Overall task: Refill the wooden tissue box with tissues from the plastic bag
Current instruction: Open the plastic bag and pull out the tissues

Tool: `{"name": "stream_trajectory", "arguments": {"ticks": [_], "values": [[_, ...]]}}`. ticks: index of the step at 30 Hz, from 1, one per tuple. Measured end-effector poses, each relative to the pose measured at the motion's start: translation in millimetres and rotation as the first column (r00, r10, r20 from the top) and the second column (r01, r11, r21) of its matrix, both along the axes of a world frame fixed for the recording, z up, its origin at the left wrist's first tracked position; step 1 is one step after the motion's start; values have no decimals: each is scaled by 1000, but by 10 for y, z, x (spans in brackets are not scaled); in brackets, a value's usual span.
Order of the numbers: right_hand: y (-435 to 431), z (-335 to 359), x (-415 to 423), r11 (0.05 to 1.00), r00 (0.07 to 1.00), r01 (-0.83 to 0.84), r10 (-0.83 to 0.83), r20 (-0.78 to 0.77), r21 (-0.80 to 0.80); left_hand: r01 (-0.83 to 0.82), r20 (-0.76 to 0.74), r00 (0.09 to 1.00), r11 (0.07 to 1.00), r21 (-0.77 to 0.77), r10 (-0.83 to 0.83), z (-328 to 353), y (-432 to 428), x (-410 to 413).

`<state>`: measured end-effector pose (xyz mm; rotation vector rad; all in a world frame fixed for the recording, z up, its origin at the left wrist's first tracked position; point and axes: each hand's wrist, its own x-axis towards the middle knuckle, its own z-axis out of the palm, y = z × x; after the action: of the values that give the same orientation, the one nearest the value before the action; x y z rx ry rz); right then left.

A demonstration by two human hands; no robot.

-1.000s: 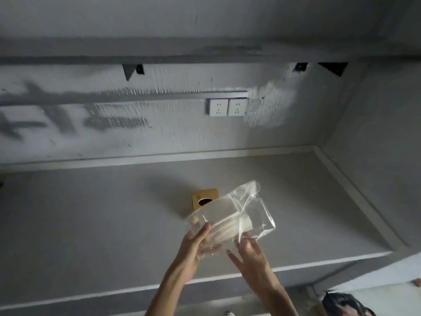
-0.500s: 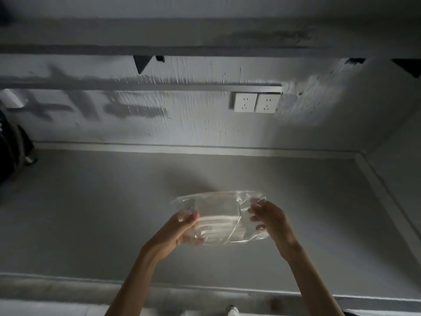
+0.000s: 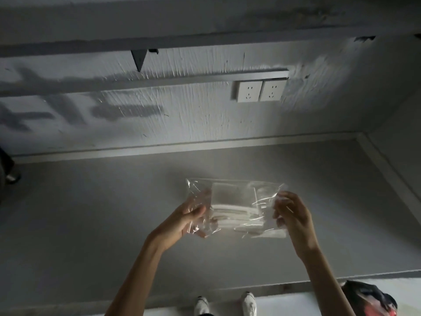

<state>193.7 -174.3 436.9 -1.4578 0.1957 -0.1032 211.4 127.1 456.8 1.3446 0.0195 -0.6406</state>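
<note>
- At the far left edge, a dark object (image 3: 6, 169) stands on the grey surface (image 3: 91, 224), close to the back wall; what it is, you cannot tell
- Your left hand (image 3: 182, 221) grasps the left end of the plastic bag (image 3: 234, 206): the thumb lies over the front, and the fingers curl behind and show through the film
- Low in the view, the toes of 2 white shoes (image 3: 201, 304) point toward the surface's near edge
- The plastic bag is clear and crinkled, held in the air between both hands, above the middle of the grey surface and not touching it
- Inside it, a stack of folded white tissues (image 3: 237, 215) lies flat, nearer the bag's lower edge
- On the back wall above, 2 white sockets (image 3: 259, 90) sit side by side
- Your right hand (image 3: 293, 215) pinches the right end of the bag, its fingers curled onto the film near the upper corner
- At the lower right corner, a black and red item (image 3: 369, 299) lies on the floor, well apart from the bag
</note>
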Motion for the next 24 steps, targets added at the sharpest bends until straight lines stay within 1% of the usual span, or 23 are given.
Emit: {"name": "stream_trajectory", "arguments": {"ticks": [2,4,6,8,9,13,14,17,19,20,22,23,24], "values": [[-3,24,10,1000,1000,-16,16,-17,-9,-23,22,999,1000,0,23,-54,20,66],[-23,42,2,998,997,-58,56,-59,-32,-39,-38,999,996,-83,36,-129,-33,68],[-33,71,25,994,991,-97,91,-94,-55,-110,-127,988,977,-185,87,-227,-111,40],[-62,136,76,990,988,-128,123,-97,-55,-170,-161,978,957,-237,134,-290,-167,7],[-86,169,111,990,986,-139,135,-100,-29,-177,-164,977,951,-253,138,-293,-180,3],[-155,298,217,976,975,-156,177,-134,151,-137,-184,979,946,-293,85,-180,-221,46],[-175,321,235,971,972,-165,190,-138,175,-117,-176,982,947,-299,66,-144,-231,59],[-205,344,264,952,940,-283,299,-165,114,-53,-159,987,954,-296,6,-101,-223,108],[-244,301,280,935,920,-336,351,-174,113,-64,-169,986,937,-344,5,-50,-223,142],[-256,310,277,931,916,-341,360,-177,130,-90,-200,980,931,-354,19,-37,-226,153],[-220,383,252,936,919,-288,330,-214,205,-176,-248,965,915,-364,87,-10,-262,169],[-189,400,230,942,925,-244,298,-236,233,-201,-252,962,897,-393,104,3,-288,171],[-181,362,208,948,929,-224,278,-244,226,-206,-241,964,887,-413,112,-1,-305,177]]}}
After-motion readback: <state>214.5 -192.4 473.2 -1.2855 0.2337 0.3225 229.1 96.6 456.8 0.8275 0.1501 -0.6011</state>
